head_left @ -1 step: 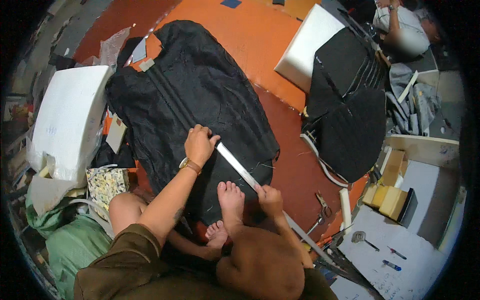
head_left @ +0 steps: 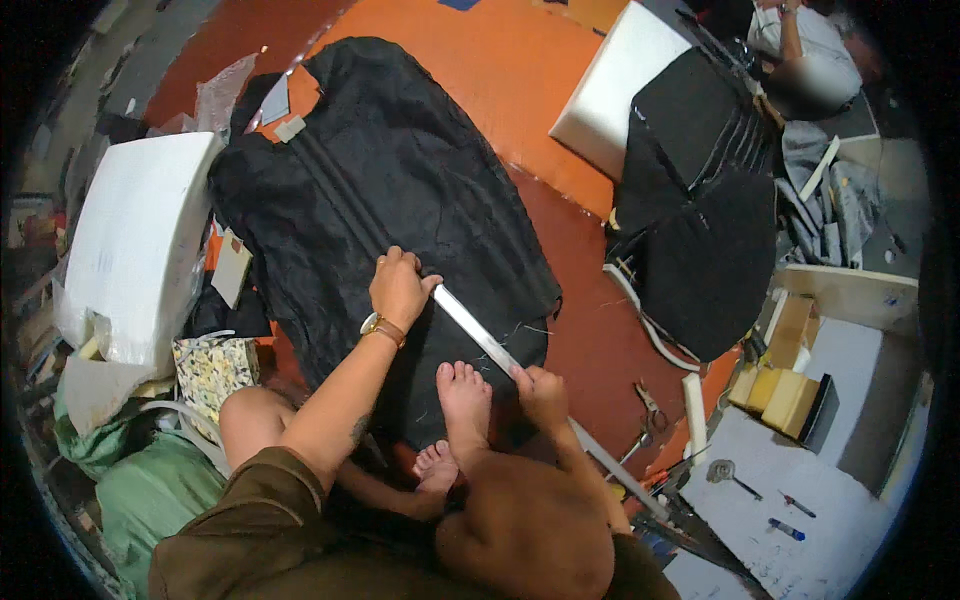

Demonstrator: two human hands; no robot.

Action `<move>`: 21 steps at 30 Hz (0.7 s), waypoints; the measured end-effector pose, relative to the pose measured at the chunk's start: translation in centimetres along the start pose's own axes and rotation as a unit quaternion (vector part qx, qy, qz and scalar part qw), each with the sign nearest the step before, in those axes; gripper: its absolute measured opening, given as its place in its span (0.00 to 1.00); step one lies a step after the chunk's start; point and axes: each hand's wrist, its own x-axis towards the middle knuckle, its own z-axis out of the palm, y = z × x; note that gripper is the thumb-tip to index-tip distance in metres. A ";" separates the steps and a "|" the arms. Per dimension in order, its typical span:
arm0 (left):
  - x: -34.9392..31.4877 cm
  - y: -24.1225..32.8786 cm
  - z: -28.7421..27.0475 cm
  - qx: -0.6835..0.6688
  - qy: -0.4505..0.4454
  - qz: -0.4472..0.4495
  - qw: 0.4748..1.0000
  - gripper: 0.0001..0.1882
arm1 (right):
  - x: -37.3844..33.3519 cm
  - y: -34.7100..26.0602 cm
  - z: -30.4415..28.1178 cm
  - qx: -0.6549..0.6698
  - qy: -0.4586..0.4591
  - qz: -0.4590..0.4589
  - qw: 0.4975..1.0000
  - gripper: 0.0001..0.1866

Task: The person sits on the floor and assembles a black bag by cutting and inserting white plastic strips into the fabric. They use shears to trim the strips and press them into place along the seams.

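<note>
A black padded cloth cover [head_left: 420,170] lies spread on the floor, with long seams running down its middle. Across its lower part a flat, shiny whitish strip [head_left: 472,325] stretches between my two hands. My left hand [head_left: 400,290], a watch at its wrist, is closed at the strip's upper left end, thumb pressed there and knuckles over the cloth. Closed round the lower right end is my right hand [head_left: 541,395], beside my bare foot [head_left: 463,400], which rests on the cloth. The parts of the strip inside my fingers are hidden.
White foam blocks [head_left: 145,235] stand at left, above a speckled foam block [head_left: 215,370] and a green sack [head_left: 160,510]. To the right are black padded panels [head_left: 700,250], scissors [head_left: 650,408] and a white board [head_left: 790,500] with pens. Another person [head_left: 810,45] sits at the upper right.
</note>
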 end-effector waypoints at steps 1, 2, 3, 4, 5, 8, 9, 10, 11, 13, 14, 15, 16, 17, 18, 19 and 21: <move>0.1 -0.3 0.7 -0.002 0.006 -0.007 1.000 0.18 | 0.5 -0.1 -0.2 0.004 -0.016 0.002 1.000 0.29; -0.2 -0.8 1.2 -0.006 0.031 -0.003 0.999 0.18 | 0.9 -0.2 -0.5 0.008 -0.033 0.004 0.999 0.29; -0.1 -1.2 1.6 -0.012 0.059 0.003 0.998 0.17 | 1.5 -0.3 -0.6 0.011 -0.046 0.004 0.999 0.29; 0.0 -1.7 2.0 -0.017 0.086 0.009 0.996 0.16 | 1.9 -0.2 -0.3 0.011 -0.052 0.017 0.998 0.29; 0.0 -2.2 2.3 -0.012 0.096 0.022 0.995 0.16 | 2.2 -0.3 -0.1 0.010 -0.060 0.029 0.998 0.29; 0.2 -1.6 3.6 -0.015 0.112 0.058 0.992 0.13 | 2.9 -0.9 -2.4 -0.011 -0.082 0.070 0.994 0.29; 0.5 -1.6 3.7 -0.013 0.114 0.057 0.992 0.11 | 3.4 -1.2 -2.8 -0.018 -0.094 0.077 0.992 0.29; 0.7 -1.7 3.7 -0.012 0.116 0.057 0.991 0.10 | 3.7 -1.0 -2.7 -0.029 -0.088 0.051 0.994 0.29; 0.7 -1.9 3.7 -0.013 0.114 0.061 0.992 0.08 | 3.9 -0.7 -2.6 -0.039 -0.081 0.026 0.996 0.29; 1.1 -2.2 3.6 -0.015 0.112 0.069 0.991 0.06 | 4.7 -1.2 -2.8 -0.050 -0.076 -0.007 0.996 0.29; 1.0 -2.3 3.5 -0.033 0.111 0.065 0.991 0.05 | 5.0 -1.4 -3.0 -0.050 -0.079 -0.013 0.996 0.29; 0.8 -2.4 3.5 -0.051 0.109 0.063 0.991 0.05 | 5.4 -1.8 -3.3 -0.049 -0.082 -0.017 0.995 0.29; 0.8 -2.5 3.4 -0.069 0.107 0.060 0.990 0.04 | 6.0 -2.0 -3.6 -0.038 -0.098 -0.012 0.994 0.29; 0.8 -2.7 3.3 -0.080 0.104 0.060 0.989 0.05 | 6.7 -2.0 -4.1 -0.027 -0.115 -0.006 0.993 0.29; 0.8 -2.9 3.1 -0.093 0.101 0.061 0.989 0.05 | 7.3 -2.2 -4.5 -0.017 -0.131 0.002 0.991 0.29; 0.7 -3.0 3.0 -0.106 0.098 0.062 0.988 0.05 | 7.9 -2.5 -4.8 -0.018 -0.141 0.010 0.990 0.29; 0.8 -3.1 2.8 -0.115 0.092 0.064 0.987 0.05 | 9.1 -2.9 -5.4 -0.023 -0.162 0.026 0.986 0.30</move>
